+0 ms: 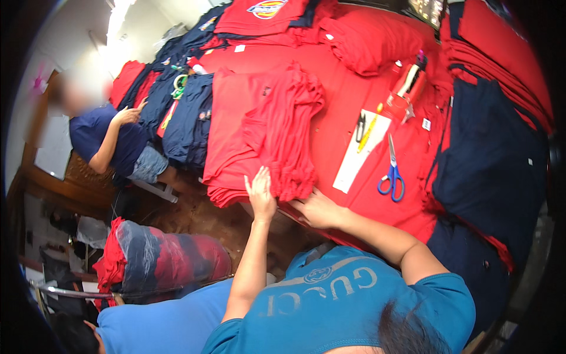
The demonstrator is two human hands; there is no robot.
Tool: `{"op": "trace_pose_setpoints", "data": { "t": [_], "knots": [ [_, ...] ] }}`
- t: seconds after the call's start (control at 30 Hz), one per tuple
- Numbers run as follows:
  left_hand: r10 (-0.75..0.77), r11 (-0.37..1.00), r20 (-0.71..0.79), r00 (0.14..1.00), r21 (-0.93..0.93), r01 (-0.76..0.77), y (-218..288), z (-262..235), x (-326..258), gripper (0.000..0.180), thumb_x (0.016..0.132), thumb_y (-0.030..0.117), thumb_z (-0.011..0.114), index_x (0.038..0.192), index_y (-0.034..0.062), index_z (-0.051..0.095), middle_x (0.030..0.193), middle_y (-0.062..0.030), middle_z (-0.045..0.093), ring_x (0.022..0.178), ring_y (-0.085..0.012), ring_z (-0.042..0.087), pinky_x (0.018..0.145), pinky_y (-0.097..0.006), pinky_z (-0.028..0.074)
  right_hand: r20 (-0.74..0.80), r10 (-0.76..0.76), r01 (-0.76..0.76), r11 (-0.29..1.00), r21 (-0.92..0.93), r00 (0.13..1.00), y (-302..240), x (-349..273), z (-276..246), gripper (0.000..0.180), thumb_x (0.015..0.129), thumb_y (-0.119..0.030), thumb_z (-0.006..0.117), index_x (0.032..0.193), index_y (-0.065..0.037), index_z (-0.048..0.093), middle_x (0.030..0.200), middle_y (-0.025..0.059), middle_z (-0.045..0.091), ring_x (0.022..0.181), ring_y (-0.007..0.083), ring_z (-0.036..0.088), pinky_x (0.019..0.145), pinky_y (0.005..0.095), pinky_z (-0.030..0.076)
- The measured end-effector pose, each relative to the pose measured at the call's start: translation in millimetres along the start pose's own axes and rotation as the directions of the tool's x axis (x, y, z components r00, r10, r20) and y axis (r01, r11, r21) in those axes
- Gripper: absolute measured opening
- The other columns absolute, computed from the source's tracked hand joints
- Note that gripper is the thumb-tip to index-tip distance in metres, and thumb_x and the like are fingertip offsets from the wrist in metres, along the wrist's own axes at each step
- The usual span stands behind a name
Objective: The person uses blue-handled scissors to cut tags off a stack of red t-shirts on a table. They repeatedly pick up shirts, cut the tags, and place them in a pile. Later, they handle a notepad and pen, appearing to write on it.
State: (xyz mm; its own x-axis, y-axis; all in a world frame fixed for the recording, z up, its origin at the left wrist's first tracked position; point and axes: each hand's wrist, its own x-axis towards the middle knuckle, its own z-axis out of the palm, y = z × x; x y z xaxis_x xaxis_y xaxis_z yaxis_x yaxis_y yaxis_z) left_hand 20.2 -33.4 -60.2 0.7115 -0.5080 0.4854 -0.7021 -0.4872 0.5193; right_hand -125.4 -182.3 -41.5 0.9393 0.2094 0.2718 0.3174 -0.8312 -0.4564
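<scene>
**Both hands at the near edge of the red garment stack**

Head view: I see my left hand [260, 192] lying flat, fingers spread, on the stack of folded red garments [259, 127]. It presses on the cloth and grips nothing. My right hand [317, 209] sits just beside it, toward four o'clock, open with its fingers at or under the stack's near edge; I cannot tell whether it has pinched any fabric.

The stack lies toward twelve o'clock from both hands, its long axis running from six to twelve, away from me across the red-covered worktop [348, 100]. The left hand is the nearer, already on top.

Well apart, toward two o'clock, lie blue-handled scissors [392, 174] and a white paper strip [359, 152]. A pile of navy garments [187, 118] stands at ten o'clock beside a seated person [112, 138].
</scene>
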Motion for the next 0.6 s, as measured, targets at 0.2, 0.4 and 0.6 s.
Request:
{"op": "trace_pose_setpoints", "data": {
  "t": [0.2, 0.4, 0.6],
  "knots": [
    [-0.360, 0.810, 0.093, 0.928, -0.463, 0.361, 17, -43, 44, 0.026, 0.097, 0.016, 0.052, 0.108, -0.0019, 0.066, 0.108, -0.0135, 0.067, 0.103, -0.0249, 0.062, 0.094, -0.036, 0.045, 0.310, 0.144, -0.233, 0.933, 0.273, 0.940, 26, 4, -95, 0.029, 0.091, -0.017, 0.055, 0.114, -0.001, 0.063, 0.108, 0.0194, 0.065, 0.104, 0.0341, 0.061, 0.093, 0.0414, 0.047],
    [0.275, 0.929, 0.070, 0.959, -0.275, -0.246, 144, -23, 46, 0.014, 0.089, 0.004, 0.057, 0.100, -0.0014, 0.064, 0.095, -0.0175, 0.065, 0.090, -0.0312, 0.064, 0.080, -0.038, 0.050, -0.274, 0.715, -0.735, 0.677, 0.040, 0.644, 122, -15, -140, 0.017, 0.084, -0.014, 0.059, 0.096, -0.005, 0.067, 0.094, 0.0163, 0.066, 0.093, 0.0313, 0.064, 0.081, 0.0412, 0.052],
    [0.092, 0.996, 0.447, 0.890, -0.041, -0.082, 155, 81, 27, 0.039, 0.086, 0.020, 0.064, 0.115, -0.0049, 0.055, 0.103, -0.0247, 0.062, 0.096, -0.0388, 0.062, 0.085, -0.045, 0.050, -0.458, 0.449, -0.612, 0.727, -0.311, 0.767, 150, -16, -98, 0.031, 0.084, -0.030, 0.066, 0.111, -0.017, 0.069, 0.116, 0.0081, 0.057, 0.107, 0.0303, 0.050, 0.086, 0.0464, 0.044]
  ]
}}
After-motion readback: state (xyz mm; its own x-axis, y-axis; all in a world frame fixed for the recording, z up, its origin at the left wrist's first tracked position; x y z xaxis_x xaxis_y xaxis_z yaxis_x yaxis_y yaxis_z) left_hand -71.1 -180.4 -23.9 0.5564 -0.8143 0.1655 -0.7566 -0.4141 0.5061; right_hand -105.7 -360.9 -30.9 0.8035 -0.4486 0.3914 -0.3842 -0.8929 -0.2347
